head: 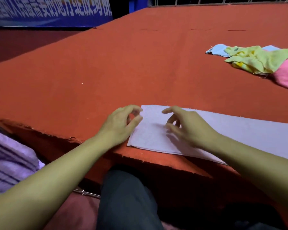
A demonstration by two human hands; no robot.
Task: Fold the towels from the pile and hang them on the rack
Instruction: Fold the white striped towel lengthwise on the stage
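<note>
Near table (106, 72) front edge: lavender towel (231, 135) lies flat, folded. Left hand (121, 123) pinches towel's left edge. Right hand (188, 128) over towel, fingers loosely curled, gripping nothing. Towel pile (263, 62) far right.

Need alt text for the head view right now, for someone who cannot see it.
Both hands work at the left end of a lavender towel lying flat at the near edge of a red table: the left hand pinches its corner, the right hand hovers above it. A pile of towels waits at far right.
</note>
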